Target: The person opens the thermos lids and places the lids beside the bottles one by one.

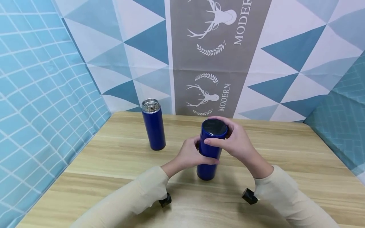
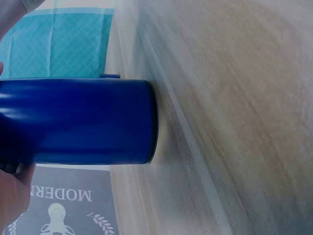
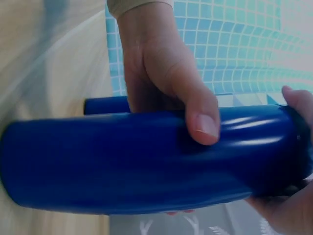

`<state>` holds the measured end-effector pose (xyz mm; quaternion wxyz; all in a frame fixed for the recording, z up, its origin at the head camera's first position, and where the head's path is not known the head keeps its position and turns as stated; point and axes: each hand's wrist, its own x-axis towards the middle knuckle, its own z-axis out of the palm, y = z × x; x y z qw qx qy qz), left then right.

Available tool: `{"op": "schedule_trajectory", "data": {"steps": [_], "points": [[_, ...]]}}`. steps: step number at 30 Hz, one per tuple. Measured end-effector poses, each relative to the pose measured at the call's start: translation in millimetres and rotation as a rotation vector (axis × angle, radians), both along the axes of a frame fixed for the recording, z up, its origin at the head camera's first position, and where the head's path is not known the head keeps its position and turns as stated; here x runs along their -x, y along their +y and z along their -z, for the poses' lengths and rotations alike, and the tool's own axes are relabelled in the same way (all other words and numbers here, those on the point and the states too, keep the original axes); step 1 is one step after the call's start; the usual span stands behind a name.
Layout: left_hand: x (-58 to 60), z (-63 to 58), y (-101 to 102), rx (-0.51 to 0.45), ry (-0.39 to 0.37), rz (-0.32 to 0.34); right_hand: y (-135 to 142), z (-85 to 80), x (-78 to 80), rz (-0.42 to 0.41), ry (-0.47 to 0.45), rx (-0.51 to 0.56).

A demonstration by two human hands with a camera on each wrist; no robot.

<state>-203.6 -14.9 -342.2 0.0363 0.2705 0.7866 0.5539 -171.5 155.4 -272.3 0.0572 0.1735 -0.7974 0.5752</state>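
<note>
A blue thermos bottle (image 1: 206,171) with a glossy black top (image 1: 215,127) stands upright near the middle of the table, its base right at the wood. My left hand (image 1: 191,155) grips the body around its middle, thumb across the near side. Higher up, my right hand (image 1: 238,142) holds the top end, thumb in front and fingers behind. In the right wrist view the thermos (image 3: 98,164) spans the frame, with the left hand (image 3: 166,73) wrapped round it. A second blue thermos (image 1: 154,129) stands to the left, its steel threaded mouth uncovered.
The wooden table (image 1: 114,152) meets a patterned cloth backdrop (image 1: 114,47) along its back edge. Blue tiled-print cloth (image 1: 37,95) hangs at the left side, and teal cloth (image 1: 339,117) at the right. A small black device (image 1: 249,196) sits at the right sleeve.
</note>
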Motion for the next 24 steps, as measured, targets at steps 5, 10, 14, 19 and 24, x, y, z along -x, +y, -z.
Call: {"op": "schedule_trajectory", "data": {"steps": [5, 10, 14, 19, 24], "points": [[1.2, -0.6, 0, 0.018, -0.022, 0.016, 3, 3.8, 3.3, -0.021, 0.000, 0.028], [3.3, -0.9, 0, 0.015, -0.024, 0.039, 6, 3.6, 5.4, -0.044, 0.004, 0.028], [5.2, -0.2, 0, 0.015, -0.031, 0.044, 7, 2.8, 6.8, -0.077, 0.006, 0.032], [6.6, -0.1, -1, 0.027, -0.028, 0.034, 9, 3.3, 10.8, -0.135, -0.002, 0.051], [6.0, 0.7, -1, 0.022, -0.011, 0.033, 10, 4.2, 13.9, -0.170, -0.007, 0.056]]}}
